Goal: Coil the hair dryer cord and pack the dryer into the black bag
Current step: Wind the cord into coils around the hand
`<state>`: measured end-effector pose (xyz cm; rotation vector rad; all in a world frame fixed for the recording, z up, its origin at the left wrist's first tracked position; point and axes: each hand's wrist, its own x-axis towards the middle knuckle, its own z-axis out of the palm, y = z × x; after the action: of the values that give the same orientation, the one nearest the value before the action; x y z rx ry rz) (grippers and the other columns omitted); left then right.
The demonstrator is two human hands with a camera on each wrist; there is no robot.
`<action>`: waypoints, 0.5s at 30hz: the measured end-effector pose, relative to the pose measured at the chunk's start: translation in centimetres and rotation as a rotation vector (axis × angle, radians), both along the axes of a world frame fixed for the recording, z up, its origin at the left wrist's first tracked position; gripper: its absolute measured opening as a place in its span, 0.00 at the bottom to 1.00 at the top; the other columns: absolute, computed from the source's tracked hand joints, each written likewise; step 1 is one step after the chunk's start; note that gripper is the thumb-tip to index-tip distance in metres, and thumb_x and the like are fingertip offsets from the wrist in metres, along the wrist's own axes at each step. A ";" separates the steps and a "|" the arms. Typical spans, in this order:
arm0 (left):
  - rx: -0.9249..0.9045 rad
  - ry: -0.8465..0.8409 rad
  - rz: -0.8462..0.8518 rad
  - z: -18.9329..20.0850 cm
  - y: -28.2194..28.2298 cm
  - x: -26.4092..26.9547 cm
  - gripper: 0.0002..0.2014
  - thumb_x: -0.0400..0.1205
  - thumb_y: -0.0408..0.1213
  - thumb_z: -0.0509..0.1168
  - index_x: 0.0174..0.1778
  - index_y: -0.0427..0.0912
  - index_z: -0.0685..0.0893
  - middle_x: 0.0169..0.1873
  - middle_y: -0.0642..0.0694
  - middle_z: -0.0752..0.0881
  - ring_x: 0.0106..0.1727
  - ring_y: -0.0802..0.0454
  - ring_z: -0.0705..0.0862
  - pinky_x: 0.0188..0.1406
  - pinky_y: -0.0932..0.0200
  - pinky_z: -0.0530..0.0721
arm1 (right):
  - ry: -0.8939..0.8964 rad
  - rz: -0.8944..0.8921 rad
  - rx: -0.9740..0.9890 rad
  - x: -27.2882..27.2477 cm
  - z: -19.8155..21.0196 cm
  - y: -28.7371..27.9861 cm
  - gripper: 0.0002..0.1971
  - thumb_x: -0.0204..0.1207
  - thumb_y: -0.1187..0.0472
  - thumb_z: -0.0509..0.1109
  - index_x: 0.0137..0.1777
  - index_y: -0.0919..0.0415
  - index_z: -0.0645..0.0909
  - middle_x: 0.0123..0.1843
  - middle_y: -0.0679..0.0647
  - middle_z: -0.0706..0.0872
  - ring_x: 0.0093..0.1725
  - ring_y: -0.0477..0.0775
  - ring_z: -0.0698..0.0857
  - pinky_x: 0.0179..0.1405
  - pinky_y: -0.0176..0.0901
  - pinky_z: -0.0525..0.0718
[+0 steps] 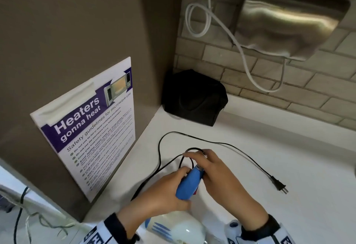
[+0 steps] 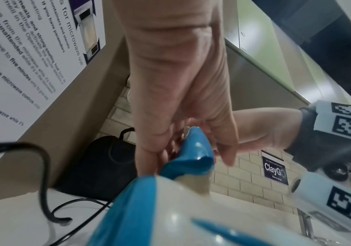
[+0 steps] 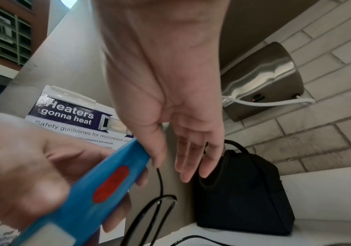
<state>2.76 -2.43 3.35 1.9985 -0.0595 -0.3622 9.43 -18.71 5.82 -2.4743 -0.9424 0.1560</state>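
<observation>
Shared office pantry: microwave safety poster [image 1: 90, 126], wall hand dryer [image 1: 289, 22], brick tiles, white counter [image 1: 250, 128]

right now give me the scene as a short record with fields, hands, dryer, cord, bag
left hand: left hand grips the blue handle of the hair dryer
right hand: right hand at the handle's end, holding a small loop of the cord
cord: mostly uncoiled, trailing in a wide curve across the white counter
plug: plug lies free on the counter, to the right
black bag: black bag stands in the back corner, apart from the hands; whether it is open cannot be told
poster: microwave safety poster on the left wall
</observation>
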 end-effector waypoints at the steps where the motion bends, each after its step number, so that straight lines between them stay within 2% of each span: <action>1: -0.017 -0.005 -0.001 0.4 -0.2 0.0 0.22 0.69 0.46 0.73 0.57 0.56 0.75 0.48 0.56 0.87 0.50 0.53 0.85 0.56 0.50 0.84 | -0.054 -0.006 -0.020 0.0 0.1 0.0 0.38 0.72 0.76 0.60 0.71 0.32 0.68 0.67 0.46 0.71 0.58 0.49 0.79 0.57 0.36 0.79; 3: -0.036 -0.021 0.008 1.1 -0.4 -0.1 0.22 0.69 0.55 0.73 0.55 0.53 0.76 0.46 0.51 0.86 0.46 0.52 0.84 0.53 0.51 0.83 | -0.163 -0.045 -0.059 -0.2 0.4 0.1 0.36 0.69 0.75 0.63 0.67 0.32 0.71 0.69 0.50 0.71 0.61 0.52 0.78 0.55 0.42 0.79; 5: -0.024 -0.034 0.014 1.6 -0.6 0.0 0.21 0.71 0.58 0.71 0.55 0.54 0.77 0.43 0.52 0.84 0.42 0.55 0.81 0.49 0.54 0.82 | -0.253 -0.075 -0.058 -0.4 0.9 0.2 0.34 0.64 0.75 0.66 0.61 0.35 0.76 0.68 0.53 0.72 0.61 0.56 0.78 0.52 0.43 0.76; 6: -0.032 -0.038 0.014 1.9 -0.6 0.0 0.20 0.72 0.59 0.69 0.55 0.55 0.77 0.43 0.53 0.84 0.43 0.54 0.81 0.51 0.53 0.82 | -0.287 -0.081 -0.055 -0.4 1.1 0.2 0.33 0.62 0.75 0.67 0.57 0.36 0.78 0.67 0.54 0.73 0.61 0.57 0.78 0.52 0.43 0.74; 8: -0.109 -0.041 0.010 2.2 -0.7 -0.1 0.19 0.72 0.59 0.69 0.56 0.56 0.78 0.45 0.50 0.86 0.46 0.50 0.85 0.58 0.44 0.84 | -0.331 -0.085 -0.036 -0.2 1.4 0.1 0.29 0.61 0.75 0.69 0.53 0.39 0.80 0.67 0.54 0.74 0.62 0.58 0.78 0.52 0.44 0.75; 10: -0.250 -0.031 0.001 2.9 -0.9 -0.4 0.15 0.76 0.52 0.69 0.55 0.52 0.80 0.45 0.46 0.88 0.47 0.46 0.87 0.61 0.42 0.83 | -0.309 -0.117 0.035 0.1 1.9 -0.2 0.20 0.66 0.69 0.73 0.50 0.42 0.81 0.66 0.53 0.74 0.61 0.55 0.78 0.52 0.46 0.79; 12: -0.370 -0.013 -0.021 3.9 -1.0 -0.6 0.10 0.79 0.45 0.68 0.51 0.43 0.81 0.43 0.48 0.89 0.48 0.50 0.87 0.59 0.46 0.84 | -0.294 -0.149 0.117 0.7 2.3 -0.5 0.08 0.73 0.62 0.74 0.45 0.46 0.83 0.63 0.51 0.74 0.57 0.51 0.79 0.51 0.43 0.79; 13: -0.404 -0.018 -0.033 4.6 -0.9 -0.7 0.08 0.80 0.44 0.68 0.47 0.43 0.82 0.41 0.48 0.89 0.47 0.53 0.87 0.55 0.51 0.85 | -0.274 -0.155 0.151 1.1 2.6 -0.7 0.05 0.75 0.60 0.72 0.43 0.47 0.83 0.62 0.50 0.74 0.55 0.48 0.80 0.51 0.38 0.78; 15: -0.458 -0.037 -0.043 5.9 -0.9 -0.8 0.07 0.81 0.44 0.66 0.40 0.47 0.84 0.35 0.50 0.89 0.40 0.59 0.86 0.48 0.63 0.81 | -0.192 -0.144 0.213 1.7 2.9 -1.0 0.08 0.79 0.58 0.68 0.40 0.46 0.82 0.61 0.46 0.75 0.53 0.39 0.80 0.49 0.26 0.72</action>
<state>1.94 -3.36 9.29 1.5518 -0.1922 -0.3075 11.11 -19.75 8.77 -2.3759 -0.8067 -0.2229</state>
